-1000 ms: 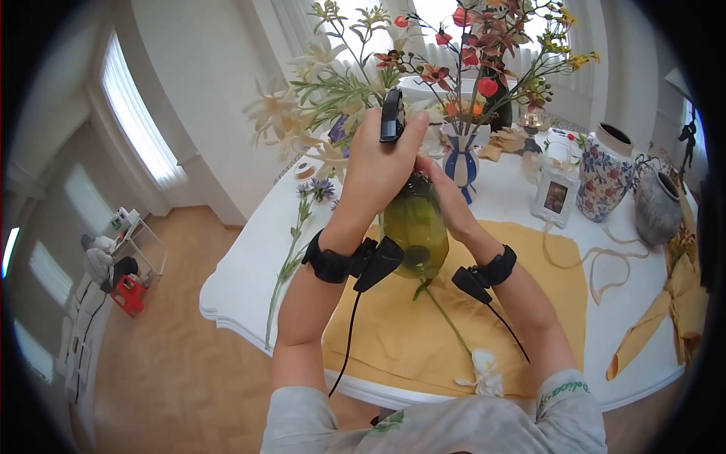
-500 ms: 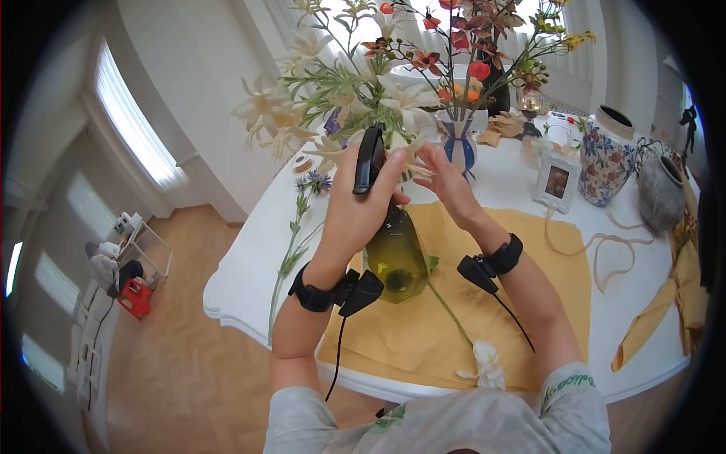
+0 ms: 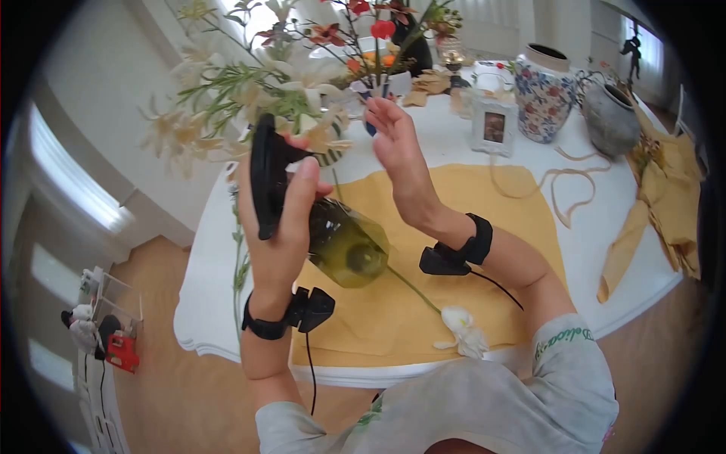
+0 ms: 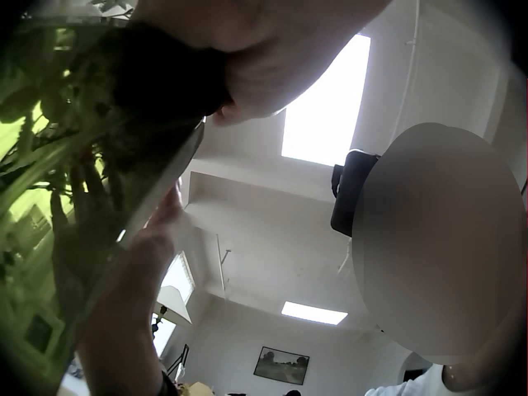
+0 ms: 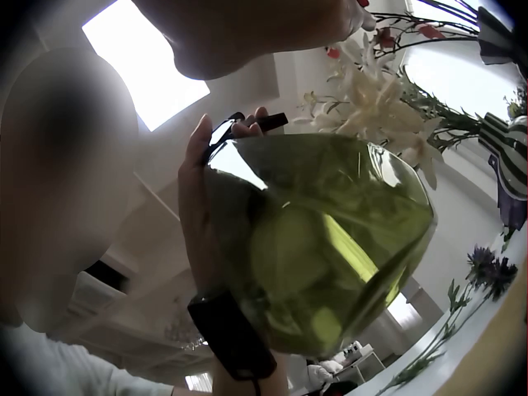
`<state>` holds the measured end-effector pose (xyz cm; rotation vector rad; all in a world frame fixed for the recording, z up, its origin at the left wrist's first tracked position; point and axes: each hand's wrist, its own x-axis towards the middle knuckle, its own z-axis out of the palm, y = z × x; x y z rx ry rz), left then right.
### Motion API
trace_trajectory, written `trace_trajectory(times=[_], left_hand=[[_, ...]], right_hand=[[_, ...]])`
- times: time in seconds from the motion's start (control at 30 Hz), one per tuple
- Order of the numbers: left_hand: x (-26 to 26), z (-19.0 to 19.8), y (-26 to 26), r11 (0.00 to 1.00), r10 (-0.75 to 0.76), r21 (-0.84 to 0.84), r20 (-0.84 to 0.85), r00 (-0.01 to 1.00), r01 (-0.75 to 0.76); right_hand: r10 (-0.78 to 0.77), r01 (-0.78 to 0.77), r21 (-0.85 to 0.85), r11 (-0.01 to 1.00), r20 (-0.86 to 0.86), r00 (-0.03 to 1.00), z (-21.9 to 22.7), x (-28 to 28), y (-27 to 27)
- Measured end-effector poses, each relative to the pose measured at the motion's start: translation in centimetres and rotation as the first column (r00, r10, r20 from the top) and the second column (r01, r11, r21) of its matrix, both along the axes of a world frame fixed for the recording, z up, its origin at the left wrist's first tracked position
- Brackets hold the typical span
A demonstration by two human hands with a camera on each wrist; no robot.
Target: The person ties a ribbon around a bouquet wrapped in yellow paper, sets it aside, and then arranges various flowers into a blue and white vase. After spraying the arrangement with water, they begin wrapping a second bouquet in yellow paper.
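My left hand (image 3: pixel 296 208) grips the neck of a green see-through spray bottle (image 3: pixel 352 250) with a black spray head (image 3: pixel 266 181). The bottle is tilted, its faceted base toward the lower right, with liquid inside. To its right my right hand (image 3: pixel 401 155) is raised, palm turned inward and fingers extended, holding nothing. Pale lilies (image 3: pixel 204 132) spread out beyond the spray head, in a striped vase (image 5: pixel 503 136). Below the bottle, a single white flower (image 3: pixel 461 333) on a green stem lies on yellow wrapping paper (image 3: pixel 484 287).
Red blossoms (image 3: pixel 382 30) stand farther back. On the white table (image 3: pixel 605 261) are a photo frame (image 3: pixel 495 125), a floral vase (image 3: pixel 544 94), a grey pot (image 3: pixel 611 117) and loose ribbon (image 3: pixel 556 197). A purple-flowered stem (image 5: pixel 441 338) lies at the left. Someone sits far off beside a red stool (image 3: pixel 122 353).
The hands have drawn apart; the right has let go of the bottle's neck and lifted away. My left hand has brought the bottle left and tilted it. The head view has shifted right.
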<state>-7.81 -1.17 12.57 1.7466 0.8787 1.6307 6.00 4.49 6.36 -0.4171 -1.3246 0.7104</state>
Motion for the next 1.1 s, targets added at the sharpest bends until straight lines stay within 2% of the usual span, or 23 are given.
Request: trace_trajectory(times=[0.03, 0.07, 0.1, 0.13, 0.17, 0.23, 0.3, 0.33, 0.37, 0.4, 0.43, 0.47, 0.5, 0.53, 0.57, 0.6, 0.7, 0.77, 0.8, 0.9, 1.03, 1.07, 1.1], left_hand=[[0.7, 0.2, 0.1, 0.997, -0.010, 0.078, 0.014, 1.000, 0.009], [1.9, 0.3, 0.3, 0.994, -0.034, 0.106, 0.041, 0.999, 0.030], [2.7, 0.0, 1.3, 0.970, -0.035, 0.241, -0.027, 0.999, 0.041], [4.5, 0.1, 1.6, 0.958, -0.097, 0.271, 0.018, 0.995, 0.088], [5.4, -0.1, 2.8, 0.931, -0.019, 0.362, -0.077, 0.997, 0.046], [8.3, -1.1, 5.0, 0.870, 0.020, 0.493, -0.104, 0.994, 0.034], [10.4, -1.9, 6.6, 0.748, 0.035, 0.662, -0.121, 0.992, 0.054], [10.6, -2.6, 7.1, 0.749, 0.028, 0.660, -0.116, 0.993, 0.055], [10.8, -3.1, 7.5, 0.831, 0.033, 0.552, -0.175, 0.984, 0.071], [10.9, -3.6, 8.0, 0.898, 0.028, 0.433, -0.237, 0.971, 0.080], [10.3, -4.0, 8.1, 0.895, 0.022, 0.437, -0.240, 0.971, 0.088], [8.9, -4.5, 7.8, 0.944, -0.013, 0.319, -0.223, 0.975, 0.085], [7.7, -4.7, 7.4, 0.977, -0.045, 0.196, -0.204, 0.978, 0.086], [6.7, -4.8, 7.0, 0.974, -0.054, 0.204, -0.215, 0.975, 0.099], [5.8, -4.9, 6.5, 0.985, -0.126, 0.104, -0.141, 0.982, 0.141], [5.1, -5.0, 6.0, 0.982, -0.189, 0.003, -0.058, 0.980, 0.189], [3.4, -4.9, 4.5, 0.972, -0.234, -0.047, -0.040, 0.971, 0.232], [2.7, -5.0, 4.2, 0.973, -0.228, -0.050, -0.025, 0.973, 0.226], [2.4, -5.0, 4.2, 0.974, -0.215, -0.068, -0.006, 0.977, 0.214], [2.1, -5.0, 4.9, 0.977, -0.206, -0.044, 0.026, 0.978, 0.207], [2.2, -4.9, 5.5, 0.967, -0.230, -0.087, 0.096, 0.969, 0.238], [2.3, -5.1, 5.8, 0.976, -0.206, -0.058, 0.066, 0.976, 0.210], [2.5, -5.5, 5.9, 0.981, -0.191, -0.028, 0.037, 0.981, 0.192]], right_hand=[[-0.042, 0.023, 0.167, 0.986, 0.109, 0.993, -0.1, 0.9, -1.0], [-0.054, 0.034, 0.144, 0.989, 0.138, 0.989, 0.1, 1.9, -2.0], [-0.227, 0.137, 0.287, 0.948, 0.313, 0.922, 0.4, 2.9, -3.0], [-0.396, 0.185, 0.443, 0.877, 0.448, 0.802, 0.6, 3.6, -3.8], [-0.383, 0.172, 0.428, 0.887, 0.475, 0.792, 0.8, 4.3, -4.3], [-0.316, 0.268, 0.170, 0.948, 0.582, 0.749, 1.0, 5.6, -4.4], [-0.394, 0.321, 0.229, 0.919, 0.522, 0.757, 0.7, 6.9, -3.1], [-0.357, 0.328, 0.156, 0.932, 0.549, 0.755, 0.2, 7.7, -2.1], [-0.322, 0.336, 0.084, 0.938, 0.570, 0.756, -0.4, 8.7, -1.0], [-0.329, 0.343, 0.087, 0.935, 0.569, 0.754, -1.1, 9.8, 0.4], [-0.387, 0.432, 0.066, 0.900, 0.578, 0.718, -2.1, 11.0, 2.2], [-0.444, 0.519, 0.047, 0.854, 0.586, 0.678, -3.0, 12.1, 4.1], [-0.457, 0.528, 0.052, 0.848, 0.577, 0.677, -3.8, 13.2, 6.3], [-0.515, 0.581, 0.101, 0.807, 0.601, 0.611, -4.6, 14.1, 8.6], [-0.570, 0.632, 0.150, 0.760, 0.620, 0.539, -5.4, 14.8, 10.7], [-0.583, 0.643, 0.150, 0.751, 0.610, 0.537, -6.0, 15.3, 12.4], [-0.557, 0.694, 0.065, 0.717, 0.652, 0.515, -7.8, 15.6, 16.9], [-0.586, 0.754, 0.096, 0.650, 0.695, 0.417, -9.0, 15.7, 19.4], [-0.516, 0.755, 0.016, 0.655, 0.739, 0.432, -9.5, 15.8, 20.2], [-0.476, 0.783, -0.037, 0.621, 0.776, 0.414, -10.2, 15.7, 21.0], [-0.535, 0.806, 0.013, 0.592, 0.754, 0.381, -10.9, 15.7, 21.9], [-0.610, 0.803, 0.063, 0.593, 0.687, 0.396, -11.3, 15.6, 21.8], [-0.602, 0.772, 0.093, 0.629, 0.687, 0.408, -11.9, 16.0, 22.6]])
